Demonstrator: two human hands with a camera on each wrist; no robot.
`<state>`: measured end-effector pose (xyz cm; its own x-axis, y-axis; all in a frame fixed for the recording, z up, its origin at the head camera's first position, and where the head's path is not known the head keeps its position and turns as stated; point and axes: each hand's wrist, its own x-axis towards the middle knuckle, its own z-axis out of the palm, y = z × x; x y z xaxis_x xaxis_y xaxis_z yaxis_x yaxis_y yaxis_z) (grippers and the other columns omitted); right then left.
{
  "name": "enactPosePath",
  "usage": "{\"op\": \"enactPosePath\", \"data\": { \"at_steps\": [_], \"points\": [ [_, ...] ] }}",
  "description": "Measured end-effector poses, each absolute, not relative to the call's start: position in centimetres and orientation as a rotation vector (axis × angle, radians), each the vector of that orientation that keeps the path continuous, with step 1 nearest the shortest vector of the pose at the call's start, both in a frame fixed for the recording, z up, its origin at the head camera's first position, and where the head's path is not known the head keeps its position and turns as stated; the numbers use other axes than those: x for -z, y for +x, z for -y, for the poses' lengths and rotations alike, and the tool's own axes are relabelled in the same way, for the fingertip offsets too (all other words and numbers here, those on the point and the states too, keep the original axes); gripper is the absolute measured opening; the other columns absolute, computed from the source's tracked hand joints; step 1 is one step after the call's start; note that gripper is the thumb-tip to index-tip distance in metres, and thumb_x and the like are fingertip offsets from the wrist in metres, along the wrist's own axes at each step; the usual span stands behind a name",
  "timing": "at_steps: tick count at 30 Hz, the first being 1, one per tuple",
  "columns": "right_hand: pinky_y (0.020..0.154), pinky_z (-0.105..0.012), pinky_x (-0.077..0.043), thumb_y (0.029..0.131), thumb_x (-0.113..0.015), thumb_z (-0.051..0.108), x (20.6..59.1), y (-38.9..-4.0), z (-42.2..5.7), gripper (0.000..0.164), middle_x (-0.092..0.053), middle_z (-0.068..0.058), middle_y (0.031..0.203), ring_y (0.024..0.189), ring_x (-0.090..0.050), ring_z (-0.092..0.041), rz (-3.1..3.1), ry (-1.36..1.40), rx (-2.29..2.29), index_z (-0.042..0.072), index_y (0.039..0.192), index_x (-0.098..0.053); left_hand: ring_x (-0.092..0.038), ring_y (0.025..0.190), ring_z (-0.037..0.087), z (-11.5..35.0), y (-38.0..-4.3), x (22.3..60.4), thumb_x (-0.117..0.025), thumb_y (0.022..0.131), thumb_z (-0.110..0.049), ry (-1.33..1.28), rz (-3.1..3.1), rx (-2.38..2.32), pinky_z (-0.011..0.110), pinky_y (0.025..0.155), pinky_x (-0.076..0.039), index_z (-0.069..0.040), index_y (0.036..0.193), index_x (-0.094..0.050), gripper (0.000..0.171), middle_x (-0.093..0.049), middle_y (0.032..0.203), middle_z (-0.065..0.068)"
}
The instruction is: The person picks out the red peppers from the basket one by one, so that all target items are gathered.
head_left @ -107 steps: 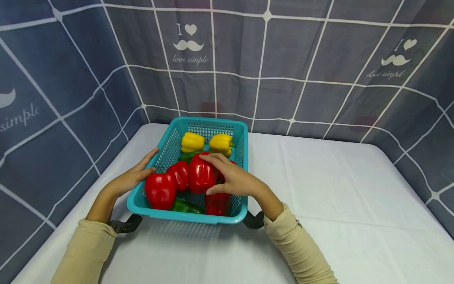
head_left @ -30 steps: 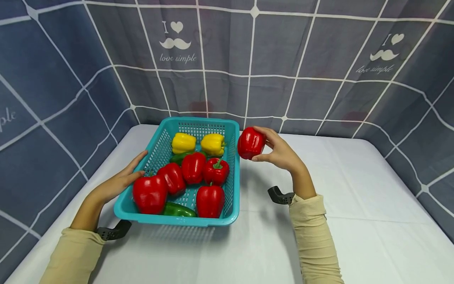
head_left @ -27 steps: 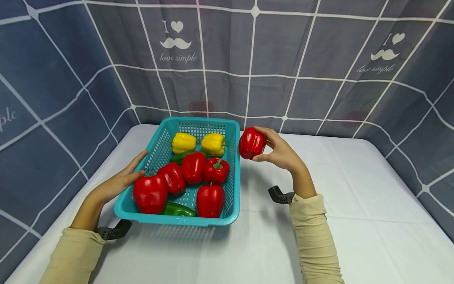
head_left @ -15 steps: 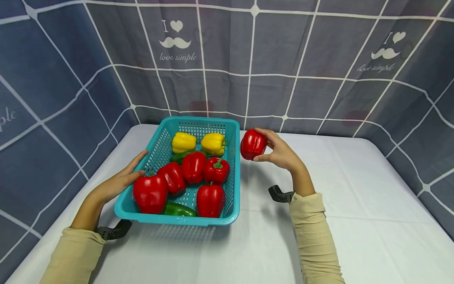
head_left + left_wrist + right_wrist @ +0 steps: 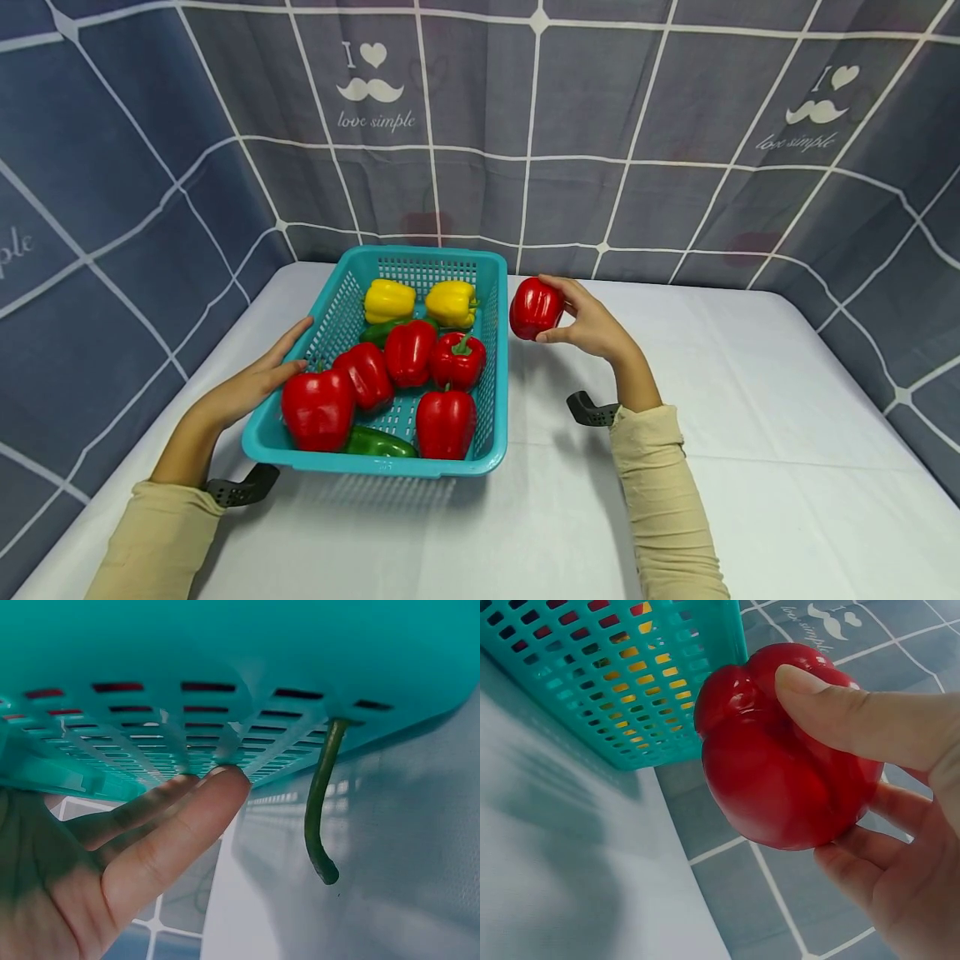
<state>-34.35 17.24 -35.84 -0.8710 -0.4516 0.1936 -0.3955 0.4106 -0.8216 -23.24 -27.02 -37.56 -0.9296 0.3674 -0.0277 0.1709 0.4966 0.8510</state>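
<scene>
My right hand [image 5: 588, 323] holds a red bell pepper [image 5: 536, 309] beside the right rim of a teal plastic basket [image 5: 496, 367]. In the right wrist view the thumb lies across the pepper [image 5: 780, 772], with fingers beneath it. My left hand [image 5: 251, 383] rests its fingers along the basket's left side. In the left wrist view the fingertips [image 5: 225, 784] touch the perforated wall, and a green stem [image 5: 321, 802] pokes out through a slot. Inside the basket lie several red peppers [image 5: 446, 425], two yellow peppers [image 5: 389, 302] and green ones [image 5: 380, 442], partly hidden.
The basket stands on a white cloth-covered table [image 5: 735, 417]. A dark grey curtain [image 5: 585, 125] with white grid lines hangs behind the table and along its sides. Black camera mounts [image 5: 243, 487] sit at both wrists.
From 3.6 seconds ago, my right hand has lifted a red pepper out of the basket to its right. Over the last second it has lowered slightly. My left hand stays at the basket.
</scene>
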Motion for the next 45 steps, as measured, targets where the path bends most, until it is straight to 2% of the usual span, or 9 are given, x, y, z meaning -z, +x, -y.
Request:
{"op": "enactPosePath", "data": {
  "at_steps": [35,40,45],
  "points": [
    [0.106,-0.049,-0.03,0.068,-0.077,0.006,38.2,-35.5,-16.8,0.082,-0.036,-0.013,0.14,0.128,-0.035,-0.032,-2.661,-0.772,1.304,0.009,0.139,-0.036,-0.013,0.129,0.054,27.0,-23.1,37.7,-0.034,0.097,-0.022,0.468,-2.53,-1.411,0.059,0.086,-0.044,-0.015,0.147,0.005,0.064,0.004,0.15,0.024],
    [0.106,-0.05,-0.029,0.069,-0.075,0.003,37.6,-34.8,-16.4,0.082,-0.033,-0.018,0.141,0.129,-0.033,-0.037,-2.651,-0.749,1.286,0.003,0.139,-0.033,-0.014,0.128,0.055,27.0,-23.1,37.7,-0.034,0.097,-0.021,0.468,-2.53,-1.41,0.057,0.086,-0.045,-0.014,0.147,0.005,0.065,0.003,0.149,0.024],
    [0.106,-0.049,-0.029,0.068,-0.077,0.005,38.8,-35.6,-16.8,0.082,-0.034,-0.014,0.142,0.129,-0.034,-0.034,-2.651,-0.737,1.273,0.008,0.139,-0.035,-0.014,0.128,0.055,27.0,-23.1,37.7,-0.034,0.097,-0.022,0.467,-2.526,-1.411,0.057,0.086,-0.045,-0.015,0.147,0.005,0.064,0.004,0.15,0.024]
  ]
}}
